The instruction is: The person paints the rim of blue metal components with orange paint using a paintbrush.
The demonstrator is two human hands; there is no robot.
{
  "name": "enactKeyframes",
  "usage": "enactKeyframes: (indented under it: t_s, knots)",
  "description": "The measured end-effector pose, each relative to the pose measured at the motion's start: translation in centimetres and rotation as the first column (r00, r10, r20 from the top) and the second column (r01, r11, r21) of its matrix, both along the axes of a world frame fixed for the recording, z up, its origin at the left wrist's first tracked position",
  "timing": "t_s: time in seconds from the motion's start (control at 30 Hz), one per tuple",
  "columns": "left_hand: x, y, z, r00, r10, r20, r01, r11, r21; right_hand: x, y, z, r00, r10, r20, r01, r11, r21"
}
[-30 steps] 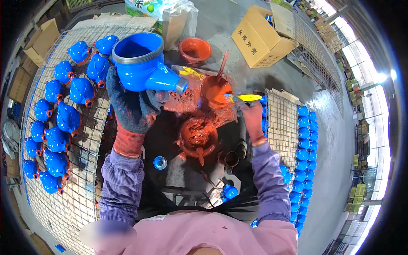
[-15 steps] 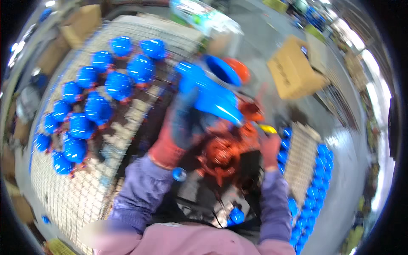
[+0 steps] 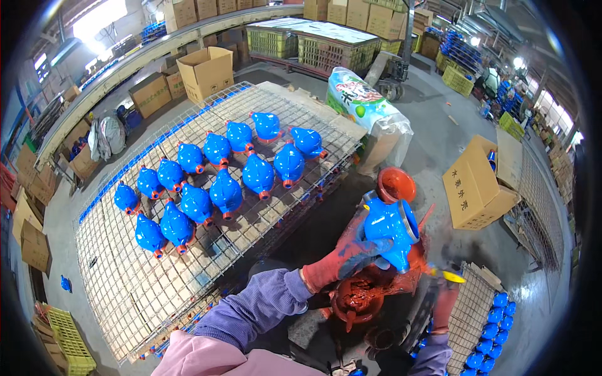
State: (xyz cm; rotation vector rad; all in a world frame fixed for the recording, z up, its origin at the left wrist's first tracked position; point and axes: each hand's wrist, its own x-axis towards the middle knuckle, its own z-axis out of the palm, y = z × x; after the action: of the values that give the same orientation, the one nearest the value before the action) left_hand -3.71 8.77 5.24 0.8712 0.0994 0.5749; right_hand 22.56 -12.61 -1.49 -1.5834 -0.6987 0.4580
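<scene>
A glossy blue meter body [image 3: 384, 225], with a round open mouth and a tapered end, is gripped in my left hand [image 3: 357, 257], which wears a red glove stained dark blue. It is held tilted above a bowl of thick red paint [image 3: 356, 304]. Closed around a yellow-handled paintbrush [image 3: 450, 276] is my right hand [image 3: 445, 304], also in a red glove. The brush's working end points toward the lower end of the meter body; its bristles are hard to make out. Another red bowl [image 3: 397, 183] sits just beyond the held piece.
Several blue meter bodies with red ends [image 3: 226, 191] stand on a wire-mesh rack [image 3: 125, 282] at left. More blue pieces [image 3: 495, 332] line a mesh panel at lower right. An open cardboard box [image 3: 480, 188] is at right, a printed plastic sack [image 3: 357, 94] beyond the rack.
The view has tilted up and turned left. My left hand has turned the blue meter body more upright, its mouth now facing right. Both hands keep their holds.
</scene>
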Motion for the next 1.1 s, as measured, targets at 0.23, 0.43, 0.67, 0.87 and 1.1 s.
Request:
enactKeyframes:
  t_s: [0.23, 0.43, 0.67, 0.87, 1.1]
  knots:
    - [2.3, -3.4, -1.5, 0.977, 0.137, -0.165, -0.057, 0.907, 0.417, -2.1, -3.3, 5.6, 0.902, 0.218, -0.374, -0.024, 0.888, 0.459]
    - [2.3, -7.9, -2.5, 0.97, 0.225, 0.087, -0.184, 0.458, 0.869, -4.4, -4.8, 7.9, 0.946, -0.269, -0.181, 0.306, 0.925, 0.225]
    - [4.2, -8.9, -3.8, 0.967, -0.188, -0.172, 0.246, 0.511, 0.824, -5.5, -4.8, 10.1, 0.929, -0.326, 0.173, 0.328, 0.944, 0.016]
    - [3.6, -9.4, -4.7, 0.843, -0.279, -0.46, 0.516, 0.661, 0.544, -6.5, -5.1, 10.3, 0.92, -0.283, 0.272, 0.282, 0.958, 0.043]
    - [4.5, -8.7, -4.4, 0.99, -0.131, -0.045, 0.091, 0.373, 0.923, -8.3, -5.9, 10.2, 0.758, -0.358, 0.545, 0.104, 0.891, 0.441]
